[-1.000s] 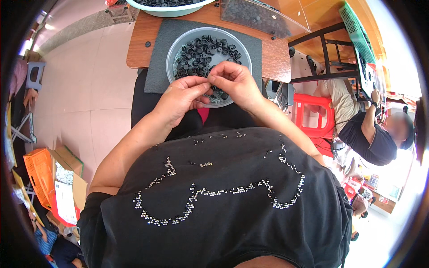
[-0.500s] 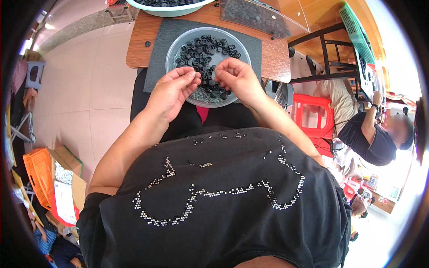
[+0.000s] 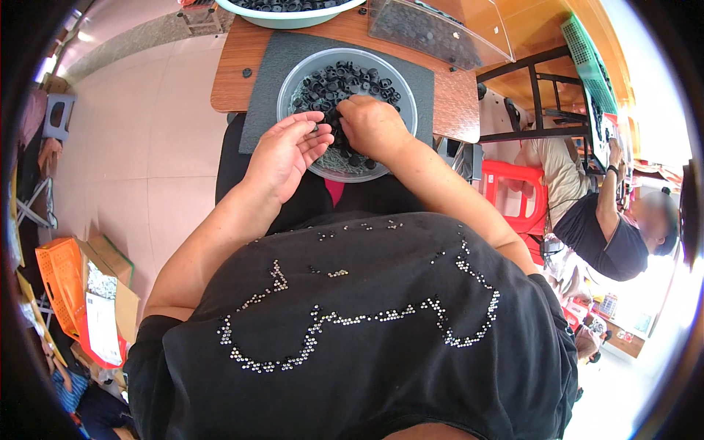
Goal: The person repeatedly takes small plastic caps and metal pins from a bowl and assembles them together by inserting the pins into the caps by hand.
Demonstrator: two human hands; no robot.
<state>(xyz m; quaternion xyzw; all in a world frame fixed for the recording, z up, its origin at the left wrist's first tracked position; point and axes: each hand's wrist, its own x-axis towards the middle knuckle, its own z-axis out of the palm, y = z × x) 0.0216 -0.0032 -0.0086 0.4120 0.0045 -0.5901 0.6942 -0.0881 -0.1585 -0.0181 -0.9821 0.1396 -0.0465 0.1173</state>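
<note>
At the far left, a loose black part lies on the brown table, at about 10 o'clock from the clear bowl. The left hand reaches over the bowl's 8 o'clock side, its thumb and forefinger pinching a small black piece, the other fingers loosely curled. A pale basin of black parts stands towards 11 o'clock. In the bowl, the black pile spreads mostly from 9 through 12 o'clock, with pale greenish bits near 6. The right hand comes in over the 4 o'clock side, curled, its fingertips down at the pile; whether they grip anything I cannot tell. The step in hand looks like picking among the pile while the left keeps hold of its piece; the next move probably calls for a light fingertip pinch that separates one part cleanly.
</note>
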